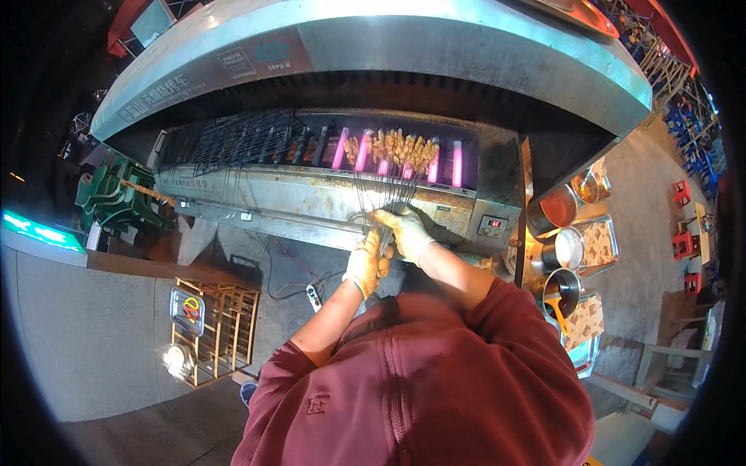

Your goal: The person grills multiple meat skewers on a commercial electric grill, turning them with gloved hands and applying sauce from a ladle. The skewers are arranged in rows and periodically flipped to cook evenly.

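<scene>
Both my hands wear pale work gloves and meet at the handle ends of a bundle of thin metal skewers [384,189]. My left hand [366,262] is closed around the lower ends. Just above it, my right hand [407,230] grips the bundle from the right side, thumb across the rods. At the far ends, browned meat pieces [402,148] sit above the glowing pink heating tubes [457,163] of an electric grill [291,195]. One skewer's meat [351,150] stands slightly apart on the left. My palms and some fingers are hidden.
A steel hood [408,46] arches over the grill. Black wire racks [245,140] cover its left part. At right stand a pot of red seasoning [558,208], a white-filled pot [568,247] and a dark pot [551,285] with a yellow-handled brush [558,311]. Cables [271,274] lie on the floor.
</scene>
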Motion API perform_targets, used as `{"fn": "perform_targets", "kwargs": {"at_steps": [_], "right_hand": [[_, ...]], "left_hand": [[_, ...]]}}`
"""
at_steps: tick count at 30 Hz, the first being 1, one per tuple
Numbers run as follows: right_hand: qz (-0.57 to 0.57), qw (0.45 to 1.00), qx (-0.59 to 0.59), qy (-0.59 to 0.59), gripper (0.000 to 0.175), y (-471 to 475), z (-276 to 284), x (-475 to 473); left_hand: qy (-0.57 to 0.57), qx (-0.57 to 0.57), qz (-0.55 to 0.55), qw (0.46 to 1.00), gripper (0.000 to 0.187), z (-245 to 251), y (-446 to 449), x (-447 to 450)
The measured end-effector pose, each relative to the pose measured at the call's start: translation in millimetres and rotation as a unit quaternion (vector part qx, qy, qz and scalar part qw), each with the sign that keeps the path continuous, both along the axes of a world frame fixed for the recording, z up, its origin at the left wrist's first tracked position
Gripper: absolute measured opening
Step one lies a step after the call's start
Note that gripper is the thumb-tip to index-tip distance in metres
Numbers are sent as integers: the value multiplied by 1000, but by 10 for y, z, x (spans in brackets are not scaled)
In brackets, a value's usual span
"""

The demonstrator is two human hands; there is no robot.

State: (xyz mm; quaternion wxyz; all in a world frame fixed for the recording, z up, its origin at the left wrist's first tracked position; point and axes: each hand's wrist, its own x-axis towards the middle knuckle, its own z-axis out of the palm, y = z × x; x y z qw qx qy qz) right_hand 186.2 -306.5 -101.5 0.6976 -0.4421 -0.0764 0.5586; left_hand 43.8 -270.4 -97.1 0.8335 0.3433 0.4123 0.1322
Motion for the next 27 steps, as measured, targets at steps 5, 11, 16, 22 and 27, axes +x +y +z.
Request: {"fn": "perform_targets", "kwargs": {"at_steps": [5,11,16,22,27], "right_hand": [[-47,998,-23,-39,23,-54,-99,-1],[-81,994,-31,-61,23,-133,-32,105],[-102,991,-59,-56,22,-231,79,159],[-128,981,-90,-114,17,-271,17,218],[-145,971,-113,-154,16,-315,16,224]], "left_hand": [[-18,10,34,999,38,38,26,46],[-8,36,-11,999,28,122,79,178],[13,32,24,999,24,175,21,299],[11,57,-8,998,23,79,71,320],[-3,58,-31,998,20,146,12,283]]}}
